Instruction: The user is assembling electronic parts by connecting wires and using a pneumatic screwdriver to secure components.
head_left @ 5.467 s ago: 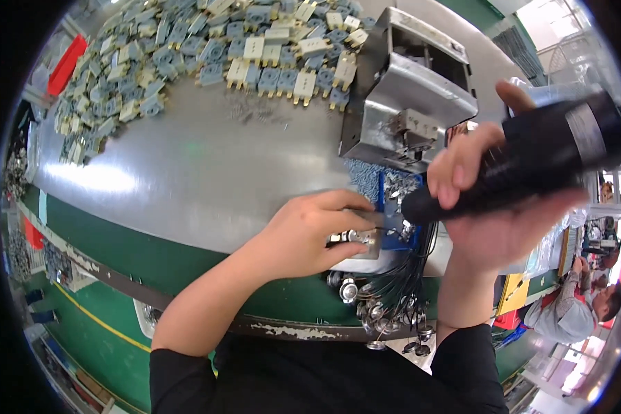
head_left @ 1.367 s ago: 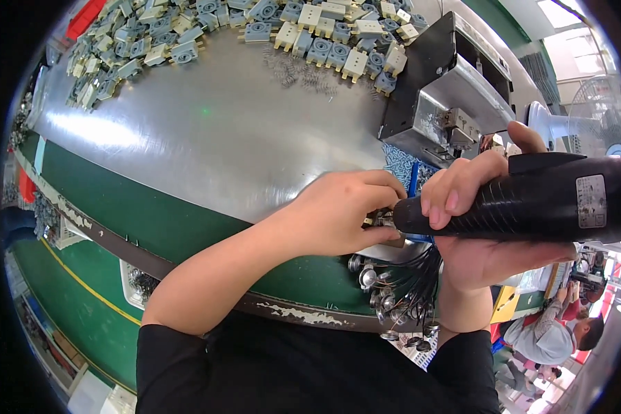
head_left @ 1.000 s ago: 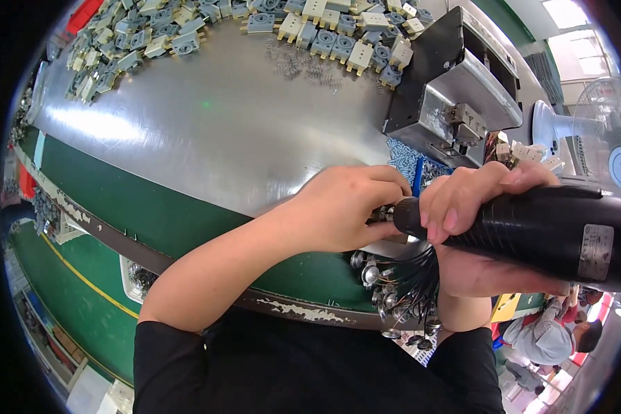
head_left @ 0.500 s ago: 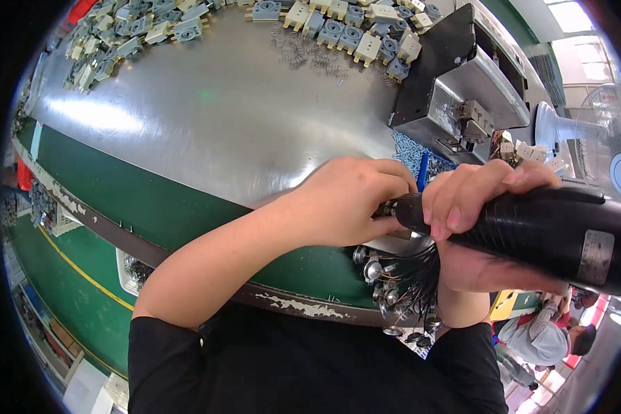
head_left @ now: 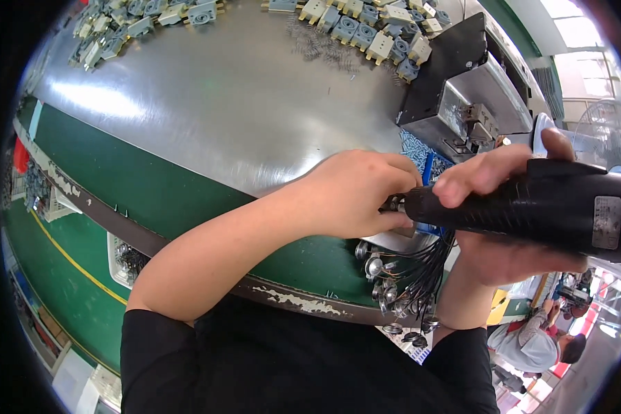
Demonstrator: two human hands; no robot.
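Note:
My right hand [head_left: 483, 176] holds a thick black electric screwdriver [head_left: 545, 210], its fingers above the body and its palm below. The tool lies nearly level, its nose pointing left at my left hand [head_left: 359, 196]. That left hand is closed, thumb and forefinger pinching a small metal part [head_left: 395, 203] right at the screwdriver's nose. Most of the part is hidden by the fingers and tool. Just below, a bundle of black wires [head_left: 431, 265] with round metal ends [head_left: 386, 290] hangs at the bench edge.
Beyond my hands stands a black-and-steel box fixture [head_left: 441, 103], with blue screws [head_left: 415, 148] heaped beside it. Grey and cream socket-like modules [head_left: 366, 34] and loose springs [head_left: 317, 45] lie at the far side of the steel tabletop [head_left: 221, 103]. Another person [head_left: 538, 345] sits at the right.
The fingers of my right hand have loosened and lifted somewhat along the screwdriver, which sits slightly higher. My left hand keeps its pinch at the nose. The whole view has shifted a little.

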